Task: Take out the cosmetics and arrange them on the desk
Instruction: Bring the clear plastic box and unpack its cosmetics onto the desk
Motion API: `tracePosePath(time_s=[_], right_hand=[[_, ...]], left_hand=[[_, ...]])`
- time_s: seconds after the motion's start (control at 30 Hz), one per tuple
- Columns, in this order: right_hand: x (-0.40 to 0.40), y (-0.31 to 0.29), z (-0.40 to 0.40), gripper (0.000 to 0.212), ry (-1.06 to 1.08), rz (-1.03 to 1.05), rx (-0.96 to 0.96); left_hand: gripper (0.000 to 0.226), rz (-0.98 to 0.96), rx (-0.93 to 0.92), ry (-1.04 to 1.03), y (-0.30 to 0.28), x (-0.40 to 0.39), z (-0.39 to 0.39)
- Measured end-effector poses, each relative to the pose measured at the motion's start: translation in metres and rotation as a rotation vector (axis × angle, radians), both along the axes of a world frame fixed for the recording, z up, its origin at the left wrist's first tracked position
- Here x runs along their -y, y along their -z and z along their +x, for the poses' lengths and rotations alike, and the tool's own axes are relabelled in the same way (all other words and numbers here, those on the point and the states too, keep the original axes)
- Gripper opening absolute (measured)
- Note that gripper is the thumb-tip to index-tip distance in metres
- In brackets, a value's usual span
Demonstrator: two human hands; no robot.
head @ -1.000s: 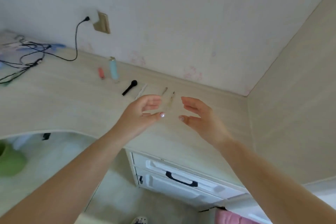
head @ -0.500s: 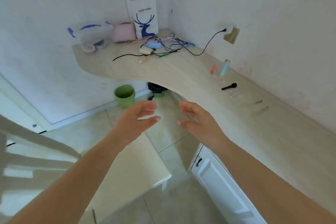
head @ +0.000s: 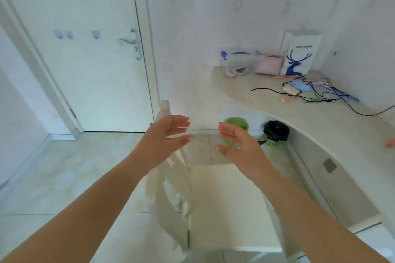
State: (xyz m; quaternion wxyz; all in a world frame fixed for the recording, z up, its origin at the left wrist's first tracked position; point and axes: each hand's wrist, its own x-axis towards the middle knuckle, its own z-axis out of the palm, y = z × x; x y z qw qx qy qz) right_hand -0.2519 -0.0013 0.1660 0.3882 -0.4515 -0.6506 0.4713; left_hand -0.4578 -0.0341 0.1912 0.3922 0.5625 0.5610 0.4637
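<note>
Fingers spread and empty on your left hand and right hand, above a white chair, the curved desk beside the closed door.

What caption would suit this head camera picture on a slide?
Both empty hands, left hand and right hand, raised open above a white chair beside the cluttered desk.

Both hands (left hand, right hand) empty, fingers relaxed, above white chair, desk right, perhaps cluttered

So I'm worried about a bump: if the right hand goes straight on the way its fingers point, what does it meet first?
Probably the left hand; the right hand points at it across open air, though depth is unclear.
</note>
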Motion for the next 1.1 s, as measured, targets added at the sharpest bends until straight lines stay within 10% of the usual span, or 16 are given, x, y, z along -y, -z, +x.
tracePosePath(time_s=[0.63,1.1], right_hand=[[-0.059,-0.011,-0.392,0.041,-0.288,-0.01,0.036],[-0.284,0.012,-0.491,0.046,-0.231,-0.015,0.034]], left_hand=[[0.034,-0.011,0.078,-0.298,0.018,0.001,-0.377],[0.032,-0.068,0.051,-0.247,0.032,-0.23,-0.478]])
